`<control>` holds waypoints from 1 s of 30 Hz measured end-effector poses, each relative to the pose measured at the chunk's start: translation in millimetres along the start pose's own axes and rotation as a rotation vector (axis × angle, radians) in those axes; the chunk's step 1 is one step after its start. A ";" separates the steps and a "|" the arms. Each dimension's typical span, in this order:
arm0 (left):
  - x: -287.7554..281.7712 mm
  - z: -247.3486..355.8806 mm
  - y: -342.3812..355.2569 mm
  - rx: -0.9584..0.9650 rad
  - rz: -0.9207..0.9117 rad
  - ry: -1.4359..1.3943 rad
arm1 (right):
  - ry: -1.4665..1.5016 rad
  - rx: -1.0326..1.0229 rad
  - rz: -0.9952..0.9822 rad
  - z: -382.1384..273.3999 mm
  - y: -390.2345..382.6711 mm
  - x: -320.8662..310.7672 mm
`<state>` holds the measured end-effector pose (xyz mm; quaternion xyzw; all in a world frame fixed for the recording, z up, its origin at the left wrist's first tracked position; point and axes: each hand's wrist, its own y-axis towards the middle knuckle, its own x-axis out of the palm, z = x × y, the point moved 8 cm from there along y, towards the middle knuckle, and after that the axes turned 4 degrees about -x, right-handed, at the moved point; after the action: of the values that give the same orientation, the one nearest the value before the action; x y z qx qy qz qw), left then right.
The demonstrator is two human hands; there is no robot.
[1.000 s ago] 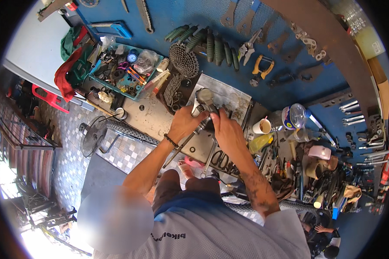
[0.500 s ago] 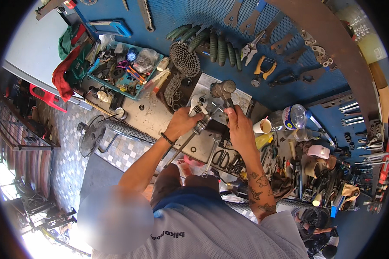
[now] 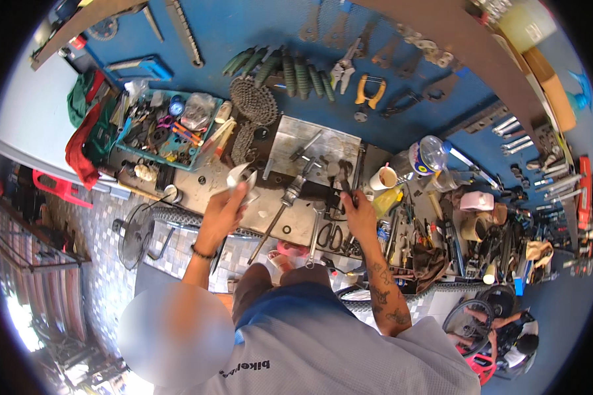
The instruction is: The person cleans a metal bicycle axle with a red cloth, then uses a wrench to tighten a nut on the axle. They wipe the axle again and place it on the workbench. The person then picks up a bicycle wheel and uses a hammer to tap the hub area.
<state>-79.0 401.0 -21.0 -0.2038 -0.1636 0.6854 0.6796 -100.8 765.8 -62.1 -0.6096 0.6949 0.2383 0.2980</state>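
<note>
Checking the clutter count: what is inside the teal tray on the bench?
The teal tray holds a jumble of small tools and parts, a blue round piece and a clear plastic bag. Whatever lies beneath that heap is covered.

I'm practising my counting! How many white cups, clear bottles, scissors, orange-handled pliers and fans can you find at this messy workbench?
White cup: 1
Clear plastic bottle: 1
Scissors: 1
Orange-handled pliers: 1
Fan on the floor: 1
Total: 5, counting only those that show clearly.
</note>
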 end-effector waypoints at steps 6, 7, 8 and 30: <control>-47.0 -64.3 -79.6 -0.093 0.093 -0.083 | 0.391 0.298 -0.062 47.7 -110.4 -15.9; -51.1 -77.7 -93.1 -0.107 0.114 -0.095 | 0.266 0.215 0.002 47.4 -125.9 -23.5; -52.9 -91.4 -106.6 -0.124 0.119 -0.108 | 0.179 0.149 0.060 47.0 -141.4 -27.1; 298.8 -200.9 -302.0 0.052 -0.968 0.631 | 0.312 0.218 0.015 59.4 -470.4 -171.8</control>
<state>285.2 695.6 -60.1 -0.2834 -0.0108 0.2065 0.9364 385.4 860.9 32.0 -0.5983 0.7587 0.0664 0.2490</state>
